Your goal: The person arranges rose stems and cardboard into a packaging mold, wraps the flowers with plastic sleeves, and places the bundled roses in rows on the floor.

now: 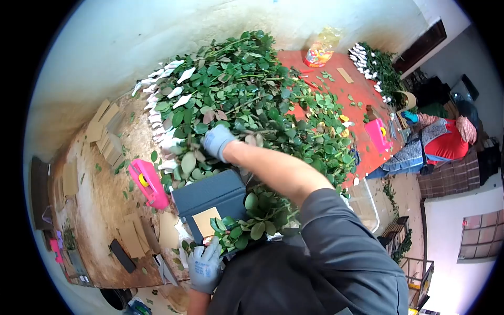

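Observation:
My left hand (206,266), in a grey glove, is closed at the head end of a leafy rose bunch (247,231), and a small pale-red bud shows at its fingertips. The bunch lies along the near side of a dark board stand (210,193), on which a tan cardboard piece (206,221) rests. My right hand (218,142), gloved too, reaches into a large pile of leafy rose stems (236,89). Its fingers curl down among leaves, and what they grip is hidden. White-wrapped rose heads (178,92) line the pile's left edge.
A pink tape dispenser (149,184) stands left of the dark stand. Cardboard pieces (107,134) lie on the worn wooden table (94,199). Farther right are a red tabletop (338,94), a snack bag (321,48), a second pink dispenser (378,135) and a co-worker (446,139) beside more stems.

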Action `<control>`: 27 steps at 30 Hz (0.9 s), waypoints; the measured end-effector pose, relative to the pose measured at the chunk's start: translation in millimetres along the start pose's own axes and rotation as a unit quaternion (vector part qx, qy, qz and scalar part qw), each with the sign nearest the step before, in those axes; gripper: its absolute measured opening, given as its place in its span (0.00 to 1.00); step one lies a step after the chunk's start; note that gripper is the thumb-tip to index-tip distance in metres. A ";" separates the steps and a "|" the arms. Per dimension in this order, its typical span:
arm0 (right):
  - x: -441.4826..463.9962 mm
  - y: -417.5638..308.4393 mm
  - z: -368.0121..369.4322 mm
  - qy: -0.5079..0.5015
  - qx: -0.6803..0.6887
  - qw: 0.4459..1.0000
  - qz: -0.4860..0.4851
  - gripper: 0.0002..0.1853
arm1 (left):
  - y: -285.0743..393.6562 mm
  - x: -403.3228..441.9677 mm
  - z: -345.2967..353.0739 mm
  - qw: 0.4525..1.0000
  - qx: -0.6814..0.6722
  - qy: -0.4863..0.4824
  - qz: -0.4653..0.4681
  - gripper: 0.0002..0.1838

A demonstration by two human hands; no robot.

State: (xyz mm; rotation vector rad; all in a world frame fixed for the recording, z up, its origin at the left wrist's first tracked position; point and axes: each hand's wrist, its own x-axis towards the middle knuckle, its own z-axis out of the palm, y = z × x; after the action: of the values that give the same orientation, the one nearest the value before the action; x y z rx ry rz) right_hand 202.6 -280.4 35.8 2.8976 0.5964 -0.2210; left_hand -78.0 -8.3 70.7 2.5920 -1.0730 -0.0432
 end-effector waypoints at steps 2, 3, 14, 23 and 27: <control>-11.0 23.4 -19.7 0.189 -0.091 0.978 0.020 0.09 | 1.2 -0.8 -0.5 1.000 -0.005 -0.002 -0.018 0.18; -13.9 36.6 -46.5 0.135 -0.029 0.990 0.042 0.08 | 1.4 -0.8 0.1 1.000 -0.014 -0.007 -0.021 0.18; -179.2 49.2 -228.9 0.405 -0.181 0.895 0.039 0.13 | 5.6 -3.2 -10.6 0.999 -0.037 -0.021 -0.026 0.21; -242.8 -81.5 -98.1 -0.019 -0.058 0.996 -0.071 0.10 | 4.5 -15.0 3.7 0.998 0.022 -0.014 -0.055 0.19; -234.1 -83.7 -50.5 -0.144 0.033 0.986 -0.082 0.14 | 6.9 -12.7 1.5 0.999 -0.027 0.024 -0.037 0.18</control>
State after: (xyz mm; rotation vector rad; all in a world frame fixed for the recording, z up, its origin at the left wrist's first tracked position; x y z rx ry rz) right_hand -38.3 -282.8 115.2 2.8004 0.7846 -0.6810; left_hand -92.0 -4.5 70.2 2.5695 -0.9461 -0.0286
